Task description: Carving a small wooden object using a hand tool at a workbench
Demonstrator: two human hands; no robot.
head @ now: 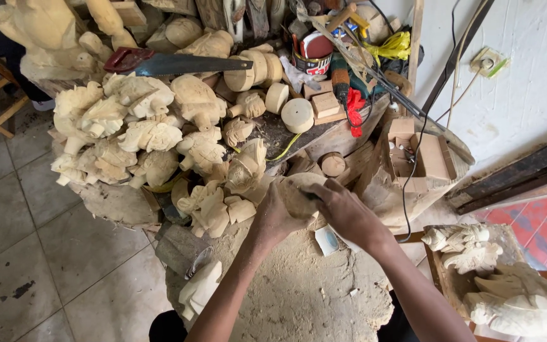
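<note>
The left hand (273, 215) is wrapped around a rounded piece of wood (299, 190) and holds it firm against the bench; the right hand (343, 212) is closed over the same piece from the other side, and a thin dark tool seems to be pinched in its fingers, but it is too hidden to tell which kind. The piece sits at the near edge of the pile, just in front of the person, touching both hands. I judge that this is the carving or smoothing step, done by hand on a blank that is already roughly shaped; the next move seems to call for a steady grip of the left hand and short, controlled strokes of the right, so that the tool does not slip toward the fingers.

The bench (299, 291) is rough and covered with pale sawdust; behind the hands lies a heap of light carved figures (140, 126), most of them leaning on each other; a hand saw (172, 63) with a red handle rests on top of them, and some round wooden discs (295, 114) stand near it. A small open cardboard box (416, 155) is at the right; more carved figures (508, 291) lie in a tray at the lower right. The floor (39, 253) is of grey tiles, and the wall (527, 76) is white with cables running on it.
</note>
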